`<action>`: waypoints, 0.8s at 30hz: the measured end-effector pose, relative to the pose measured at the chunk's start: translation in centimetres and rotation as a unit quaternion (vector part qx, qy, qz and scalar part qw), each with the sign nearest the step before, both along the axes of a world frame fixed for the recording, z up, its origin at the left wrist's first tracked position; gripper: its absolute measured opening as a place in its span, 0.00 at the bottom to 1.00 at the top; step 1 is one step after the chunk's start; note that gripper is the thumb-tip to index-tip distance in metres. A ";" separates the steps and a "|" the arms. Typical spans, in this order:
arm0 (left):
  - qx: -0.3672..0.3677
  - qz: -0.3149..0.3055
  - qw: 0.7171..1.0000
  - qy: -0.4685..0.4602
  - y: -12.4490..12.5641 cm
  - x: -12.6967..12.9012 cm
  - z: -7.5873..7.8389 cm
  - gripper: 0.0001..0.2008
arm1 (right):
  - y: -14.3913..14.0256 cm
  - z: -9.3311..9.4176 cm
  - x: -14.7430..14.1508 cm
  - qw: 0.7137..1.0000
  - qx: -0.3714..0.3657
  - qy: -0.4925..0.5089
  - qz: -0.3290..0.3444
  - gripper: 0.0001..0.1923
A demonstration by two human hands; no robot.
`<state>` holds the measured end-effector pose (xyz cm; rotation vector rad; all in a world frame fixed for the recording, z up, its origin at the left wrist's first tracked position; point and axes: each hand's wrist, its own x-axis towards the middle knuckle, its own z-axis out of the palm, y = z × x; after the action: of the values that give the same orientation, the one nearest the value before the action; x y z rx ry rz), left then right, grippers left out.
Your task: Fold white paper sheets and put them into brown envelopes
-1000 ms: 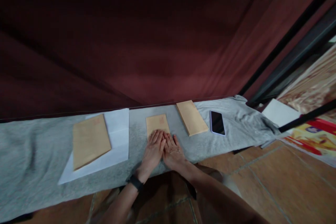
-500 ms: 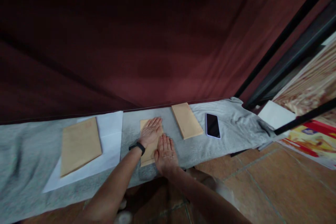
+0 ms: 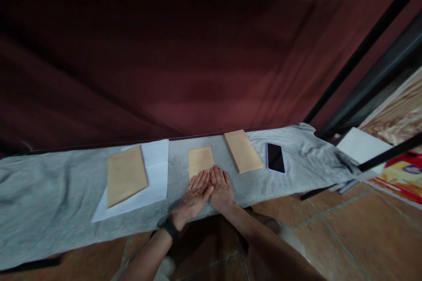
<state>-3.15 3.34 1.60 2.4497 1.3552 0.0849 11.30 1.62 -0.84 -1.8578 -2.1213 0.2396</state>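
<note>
Both hands lie flat, side by side, on the near end of a tan paper envelope. My left hand, with a dark band on its wrist, has its fingers stretched out over the paper. My right hand is also flat, touching the left at the thumbs. The palms hide the near part of the envelope. To the right, a stack of tan envelopes rests on the grey cloth. At the left, more tan envelopes lie on white paper sheets.
A phone with a dark screen and pale purple edge lies right of the stack. Behind the cloth-covered bench hangs a dark red curtain. At the right stand black poles, a white box and a red-yellow carton. Below is tiled floor.
My left hand has slid from the far part of the envelope to its near end, beside my right hand. The whole scene has shifted slightly rightward in view.
</note>
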 end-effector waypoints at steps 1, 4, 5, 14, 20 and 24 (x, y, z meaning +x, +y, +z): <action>0.007 -0.001 1.000 0.002 -0.8 -0.2 0.0 0.31 | 0.0 0.0 0.2 1.000 -0.001 -0.002 0.001 0.30; 0.034 -0.013 0.999 0.004 -2.2 -0.6 -0.1 0.30 | 0.2 0.0 0.7 1.000 0.002 -0.006 0.010 0.30; 0.046 -0.013 0.999 0.003 -2.5 -0.7 -0.2 0.31 | 0.2 0.0 0.9 1.000 0.002 -0.009 0.014 0.30; 0.117 -0.041 0.992 -0.016 -3.9 -2.1 -1.4 0.34 | 1.2 0.4 2.4 0.998 0.058 -0.021 -0.007 0.26; 0.156 -0.021 0.987 -0.028 -3.7 -1.8 -2.3 0.30 | 0.3 1.0 1.7 0.991 0.119 -0.011 0.053 0.27; 0.185 0.007 0.982 -0.030 -3.6 -1.6 -3.4 0.28 | -1.4 0.9 0.5 0.982 0.104 0.013 0.154 0.28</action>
<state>-4.74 -0.28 -1.76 2.7086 1.4385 0.4491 11.79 0.23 0.06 -1.4006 -2.3119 0.1033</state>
